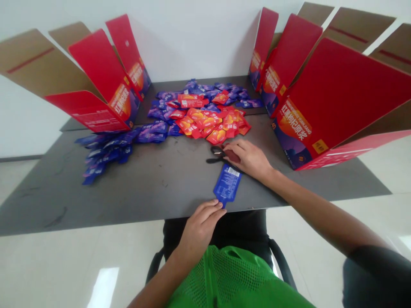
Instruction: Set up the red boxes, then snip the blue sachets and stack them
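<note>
A blue pouch (228, 183) with white print and a barcode lies near the front edge of the grey table. My left hand (201, 229) has its fingertips closed on the pouch's narrow end, right at that edge. Just past the pouch's wide end, my right hand (250, 159) curls over a pair of black-handled scissors (214, 161). The handle loops stick out to the left of my fingers; the blades are mostly hidden under the hand. Farther back, red pouches (210, 122) lie heaped against a pile of blue-purple pouches (157, 130).
An open red carton (96, 64) stands at the back left, flaps up. On the right are more open red cartons (298, 107). Blue sachets (105, 152) spread across the left of the grey table (144, 184). A white wall (192, 42) rises behind.
</note>
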Demonstrator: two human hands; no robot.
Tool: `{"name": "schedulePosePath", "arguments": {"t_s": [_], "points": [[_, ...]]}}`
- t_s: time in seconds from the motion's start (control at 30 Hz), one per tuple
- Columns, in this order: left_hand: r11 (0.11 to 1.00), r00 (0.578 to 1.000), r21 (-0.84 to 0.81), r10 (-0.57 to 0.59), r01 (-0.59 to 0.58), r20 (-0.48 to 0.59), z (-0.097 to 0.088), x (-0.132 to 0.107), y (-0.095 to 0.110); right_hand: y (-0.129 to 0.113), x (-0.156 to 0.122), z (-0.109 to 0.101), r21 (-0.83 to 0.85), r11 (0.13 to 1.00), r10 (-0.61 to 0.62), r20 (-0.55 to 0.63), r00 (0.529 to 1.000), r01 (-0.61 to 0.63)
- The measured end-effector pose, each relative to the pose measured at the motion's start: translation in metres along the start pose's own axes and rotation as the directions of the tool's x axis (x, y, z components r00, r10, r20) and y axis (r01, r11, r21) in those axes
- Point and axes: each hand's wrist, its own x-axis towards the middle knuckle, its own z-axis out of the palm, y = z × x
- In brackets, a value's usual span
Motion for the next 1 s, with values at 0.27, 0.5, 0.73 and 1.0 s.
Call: {"name": "schedulePosePath", "arguments": {"t_s": [0.27, 0.5, 0.73, 1.0], "points": [[1.000, 0.999, -0.004, -0.029, 0.029, 0.045, -0.005, 0.003, 0.005, -0.075, -0.038, -0.001, 0.271, 0.952, -0.171, 0.084, 0.982, 0.143], [1.000, 1.000, -0.014, -0.007, 0.007, -0.003, -0.002, 0.002, 0.001, -0.005, -0.001, 0.000, 0.036, 0.999, 0.031, 0.027, 0.999, -0.032], [1.000, 1.000, -0.012, -0.012, 0.013, 0.029, -0.005, 0.003, 0.004, -0.072, -0.021, -0.007, 0.251, 0.962, -0.121, 0.022, 0.992, 0.112], [1.000, 1.000, -0.019, -0.003, 0.003, 0.012, -0.005, 0.004, 0.003, -0.009, -0.008, 0.010, 0.083, 0.997, -0.010, 0.035, 0.999, 0.007]]}}
